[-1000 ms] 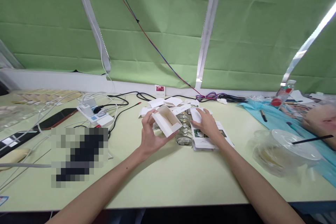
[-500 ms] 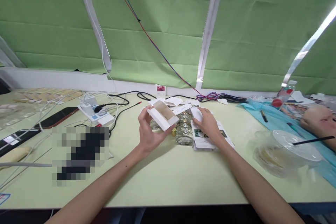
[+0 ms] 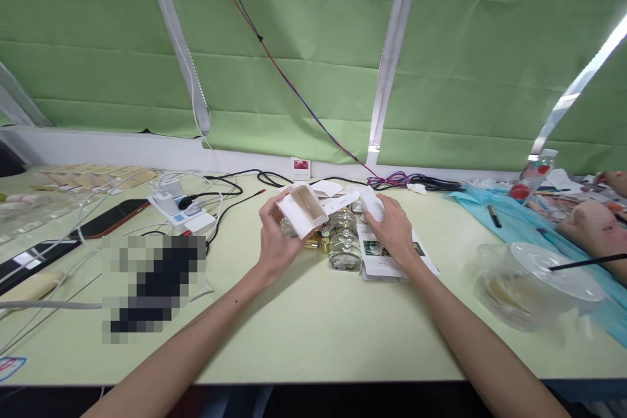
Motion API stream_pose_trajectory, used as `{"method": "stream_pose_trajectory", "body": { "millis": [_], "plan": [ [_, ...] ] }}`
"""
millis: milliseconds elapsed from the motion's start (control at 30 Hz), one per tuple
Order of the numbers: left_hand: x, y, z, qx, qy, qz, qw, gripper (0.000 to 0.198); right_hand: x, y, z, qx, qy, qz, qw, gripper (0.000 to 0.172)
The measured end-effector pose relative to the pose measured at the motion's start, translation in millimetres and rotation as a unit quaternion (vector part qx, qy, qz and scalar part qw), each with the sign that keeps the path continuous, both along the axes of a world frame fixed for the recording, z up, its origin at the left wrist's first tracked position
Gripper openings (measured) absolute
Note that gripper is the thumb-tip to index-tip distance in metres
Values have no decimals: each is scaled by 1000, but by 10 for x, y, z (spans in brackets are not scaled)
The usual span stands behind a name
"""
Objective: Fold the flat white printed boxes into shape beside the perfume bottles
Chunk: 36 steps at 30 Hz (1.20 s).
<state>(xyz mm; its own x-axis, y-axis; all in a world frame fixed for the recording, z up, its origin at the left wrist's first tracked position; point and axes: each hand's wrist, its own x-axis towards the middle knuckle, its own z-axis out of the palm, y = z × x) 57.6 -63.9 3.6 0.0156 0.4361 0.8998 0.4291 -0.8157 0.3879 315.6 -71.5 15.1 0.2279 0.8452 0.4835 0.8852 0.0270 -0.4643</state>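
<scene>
My left hand (image 3: 275, 240) is closed around an open white cardboard box (image 3: 302, 209), held above the table with its open end facing up and right. My right hand (image 3: 392, 230) grips a small white piece (image 3: 372, 206), lifted a little off a stack of flat printed cartons (image 3: 379, 260). Between my hands stand clear glass bottles (image 3: 345, 243) with gold caps (image 3: 317, 243) lying beside them. More folded white card pieces (image 3: 337, 194) lie just behind the bottles.
A power strip with white chargers and cables (image 3: 180, 209) and a dark phone (image 3: 105, 217) lie at the left. A clear lidded plastic bowl (image 3: 533, 283) and blue cloth (image 3: 509, 219) sit at the right. Another person's hand (image 3: 595, 227) rests at the far right edge.
My left hand has drawn the open box up and slightly left, tilting it. My right hand has lifted the white piece off the stack of cartons and moved it a little toward the box.
</scene>
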Motion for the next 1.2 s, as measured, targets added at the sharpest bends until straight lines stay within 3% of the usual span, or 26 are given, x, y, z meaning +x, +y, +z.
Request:
{"method": "stream_pose_trajectory", "body": {
  "millis": [200, 500, 833, 1200],
  "plan": [
    [-75, 119, -87, 28, 47, -10, 998, 86, 38, 42, -54, 33, -11, -11, 999, 56],
    [-95, 166, -150, -31, 163, 35, 985, 84, 80, 133, -137, 109, -13, 17, 994, 56],
    [-63, 152, -165, -134, 204, 44, 969, 87, 56, 117, -133, 169, -25, 69, 983, 55],
    [-43, 79, -96, -101, 251, 20, 962, 83, 28, 111, -126, 237, -19, 107, 965, 50]
  ]
}}
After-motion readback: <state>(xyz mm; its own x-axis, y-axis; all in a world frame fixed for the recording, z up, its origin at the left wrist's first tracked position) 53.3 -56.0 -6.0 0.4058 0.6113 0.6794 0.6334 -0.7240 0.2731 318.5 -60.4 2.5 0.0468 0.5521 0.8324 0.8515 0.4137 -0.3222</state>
